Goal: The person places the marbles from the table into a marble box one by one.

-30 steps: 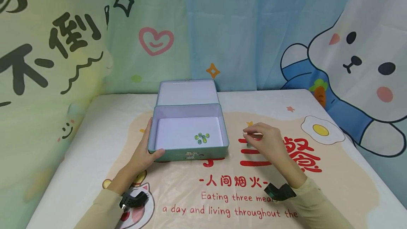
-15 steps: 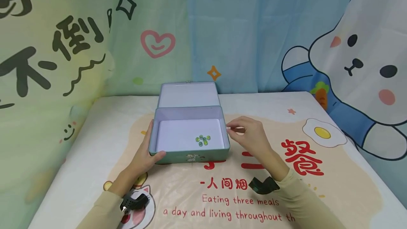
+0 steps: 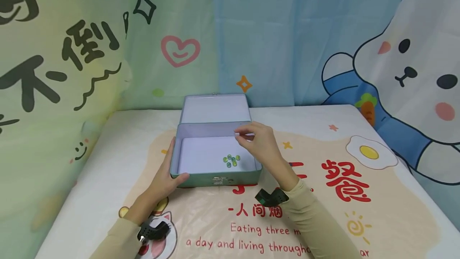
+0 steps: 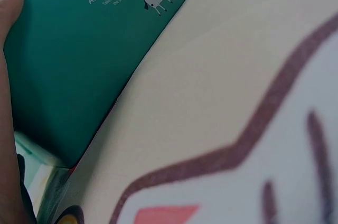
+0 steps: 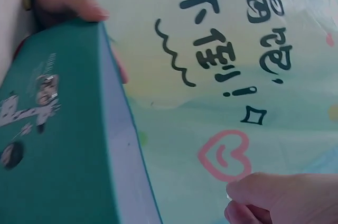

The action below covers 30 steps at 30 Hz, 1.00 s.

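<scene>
A green tin box stands on the table with its hinged lid raised at the back. Several small green glass beads lie together on its pale floor, toward the front right. My left hand holds the box at its front left corner, thumb on the front rim and fingers along the left side. Over the right part of the box is my right hand, thumb and forefinger pinching a tiny whitish piece; most of it is hidden by the fingertips, so I cannot tell its kind.
A printed cloth with red lettering covers the table. Behind the table hangs a patterned curtain. Black straps with small devices sit on both wrists, the left strap close over the cloth.
My right hand has moved left from above the cloth, past the box's right wall, to over the box's interior. The left hand keeps its hold; the view has shifted slightly.
</scene>
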### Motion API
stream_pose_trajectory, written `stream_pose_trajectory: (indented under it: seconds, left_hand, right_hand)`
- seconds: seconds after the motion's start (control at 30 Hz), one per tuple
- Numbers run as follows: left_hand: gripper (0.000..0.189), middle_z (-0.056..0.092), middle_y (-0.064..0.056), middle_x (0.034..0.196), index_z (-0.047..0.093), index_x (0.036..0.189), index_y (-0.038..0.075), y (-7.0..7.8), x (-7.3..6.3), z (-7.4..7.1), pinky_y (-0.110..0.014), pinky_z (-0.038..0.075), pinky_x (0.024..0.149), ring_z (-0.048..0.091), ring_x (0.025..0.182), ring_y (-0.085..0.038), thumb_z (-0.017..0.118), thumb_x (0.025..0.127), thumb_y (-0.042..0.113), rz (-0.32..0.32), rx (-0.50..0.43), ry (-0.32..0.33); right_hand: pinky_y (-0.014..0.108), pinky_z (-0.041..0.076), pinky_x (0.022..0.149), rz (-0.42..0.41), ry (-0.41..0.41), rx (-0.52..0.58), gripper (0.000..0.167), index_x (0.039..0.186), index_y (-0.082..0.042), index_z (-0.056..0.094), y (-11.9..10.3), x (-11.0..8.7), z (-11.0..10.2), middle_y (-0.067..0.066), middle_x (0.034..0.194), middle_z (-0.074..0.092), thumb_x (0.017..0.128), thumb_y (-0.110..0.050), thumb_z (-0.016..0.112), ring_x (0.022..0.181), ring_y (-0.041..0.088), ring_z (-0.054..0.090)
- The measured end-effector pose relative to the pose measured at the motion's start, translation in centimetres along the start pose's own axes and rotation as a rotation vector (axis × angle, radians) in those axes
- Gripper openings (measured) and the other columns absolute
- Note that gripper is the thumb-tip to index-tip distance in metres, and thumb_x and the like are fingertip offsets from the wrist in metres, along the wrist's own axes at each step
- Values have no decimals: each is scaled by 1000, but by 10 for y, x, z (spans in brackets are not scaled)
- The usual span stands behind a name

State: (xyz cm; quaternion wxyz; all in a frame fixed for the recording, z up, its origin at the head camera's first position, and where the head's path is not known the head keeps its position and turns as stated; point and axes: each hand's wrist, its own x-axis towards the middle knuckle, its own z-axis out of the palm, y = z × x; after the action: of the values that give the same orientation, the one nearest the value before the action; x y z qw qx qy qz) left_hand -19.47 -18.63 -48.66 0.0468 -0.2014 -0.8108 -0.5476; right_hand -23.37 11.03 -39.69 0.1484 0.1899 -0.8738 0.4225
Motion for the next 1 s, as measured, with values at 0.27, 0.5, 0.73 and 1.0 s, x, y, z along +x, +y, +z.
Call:
stream_pose_trajectory:
  seconds: [0.27,0.5,0.73,1.0]
  left_hand:
    - [109,1,-6,161,-7,152,31,-19,1,4,-64,19,106,15,143,-38,72,78,26,-10,34,-1]
    - [108,3,-3,161,-5,152,35,-22,0,2,-64,20,104,19,141,-37,73,78,33,-15,1,7]
    - [108,4,-2,161,-6,152,35,-22,-1,1,-64,21,104,20,141,-37,73,78,37,-10,0,15]
    - [108,1,-3,161,-7,152,33,-22,1,2,-65,19,105,15,143,-37,73,79,36,-2,20,5]
  right_hand:
    - [28,55,77,72,-26,10,16,98,-6,74,15,9,14,7,97,70,83,-9,72,88,18,68]
    - [30,55,76,22,-126,-108,11,94,-5,74,29,14,29,8,93,70,83,-9,70,87,19,69]
    - [28,53,75,19,-238,-339,11,94,-8,75,22,17,42,4,90,68,85,-11,70,83,15,64]
    - [29,52,75,-8,-391,-509,10,92,-6,75,22,15,45,5,89,68,85,-8,68,83,17,62]
